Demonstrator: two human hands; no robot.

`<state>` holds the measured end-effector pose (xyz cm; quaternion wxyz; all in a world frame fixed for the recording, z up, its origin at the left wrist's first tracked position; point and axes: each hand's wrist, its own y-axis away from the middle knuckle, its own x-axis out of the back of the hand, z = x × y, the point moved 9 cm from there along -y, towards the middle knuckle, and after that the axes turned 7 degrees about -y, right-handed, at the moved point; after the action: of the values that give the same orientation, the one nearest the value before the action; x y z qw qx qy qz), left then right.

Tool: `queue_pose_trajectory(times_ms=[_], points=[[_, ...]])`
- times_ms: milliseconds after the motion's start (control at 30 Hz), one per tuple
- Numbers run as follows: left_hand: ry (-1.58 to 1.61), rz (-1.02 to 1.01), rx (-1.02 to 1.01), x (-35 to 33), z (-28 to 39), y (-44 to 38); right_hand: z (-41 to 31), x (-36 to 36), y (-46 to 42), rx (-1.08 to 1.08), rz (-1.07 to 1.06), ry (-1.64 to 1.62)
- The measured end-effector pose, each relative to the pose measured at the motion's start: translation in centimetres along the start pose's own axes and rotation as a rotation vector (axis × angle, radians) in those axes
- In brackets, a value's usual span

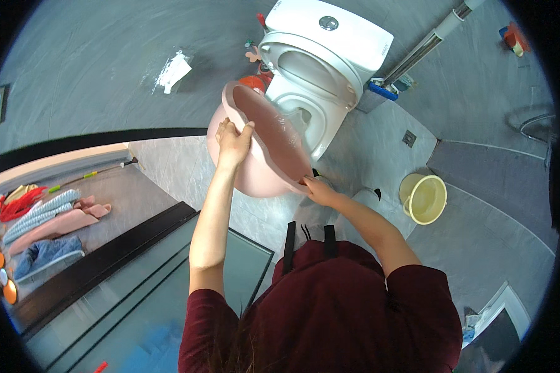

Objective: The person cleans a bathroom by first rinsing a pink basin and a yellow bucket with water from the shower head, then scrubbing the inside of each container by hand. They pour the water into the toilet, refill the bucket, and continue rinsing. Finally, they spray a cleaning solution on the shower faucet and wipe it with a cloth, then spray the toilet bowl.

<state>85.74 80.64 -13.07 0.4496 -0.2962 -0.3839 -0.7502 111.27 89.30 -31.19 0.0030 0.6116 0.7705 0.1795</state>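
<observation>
Both my hands hold a large pink plastic basin [273, 126], tipped towards the white toilet [324, 128]. My left hand [233, 143] grips the rim on the left, thumb over the edge. At the near right end of the rim, my right hand [318, 190] has its fingers closed on it. The basin's far side leans over the left part of the toilet bowl. Water clings to the basin's inner wall, and some liquid shows in the bowl. The toilet seat and lid [312, 67] are raised against the tank. How much liquid the basin holds I cannot tell.
A yellow bucket [422, 198] stands on the tiled floor at right, near a floor drain [409, 138]. A blue-edged brush head [382, 89] on a long pole leans beside the toilet. Red items [254, 83] sit to its left. A glass door [168, 279] is at lower left.
</observation>
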Motion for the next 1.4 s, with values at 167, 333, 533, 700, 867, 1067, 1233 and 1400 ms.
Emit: queue_pose_trajectory(times_ms=[167, 333, 533, 700, 867, 1067, 1233, 1400], points=[[-0.18, 0.082, -0.158, -0.8, 5.5, -1.3, -0.1, 0.5, -1.3, -0.03, 0.099, -0.141], [-0.236, 0.083, -0.204, -1.2, 8.1, -2.3, -0.9, 1.2, -2.4, -0.051, 0.11, -0.197], [-0.236, 0.119, -0.225, -1.1, 9.3, -2.7, -1.3, 1.9, -2.7, -0.103, 0.086, -0.202], [-0.238, 0.114, -0.214, -0.7, 9.3, -2.5, -1.1, 2.0, -2.7, -0.146, 0.047, -0.205], [-0.185, 0.033, -0.161, 0.1, 6.9, -2.4, -1.1, 1.8, -2.5, -0.075, 0.054, -0.116], [0.548, -0.128, 0.262, 3.0, -6.2, 2.8, -3.4, 4.0, -2.4, 0.114, -0.093, 0.185], [0.97, -0.209, 0.574, 3.1, -14.8, 11.3, -7.2, 9.7, -1.7, 0.127, -0.131, 0.185], [1.264, -0.144, 0.609, 0.2, -18.6, 16.7, -11.4, 20.5, -1.0, 0.017, 0.082, 0.018]])
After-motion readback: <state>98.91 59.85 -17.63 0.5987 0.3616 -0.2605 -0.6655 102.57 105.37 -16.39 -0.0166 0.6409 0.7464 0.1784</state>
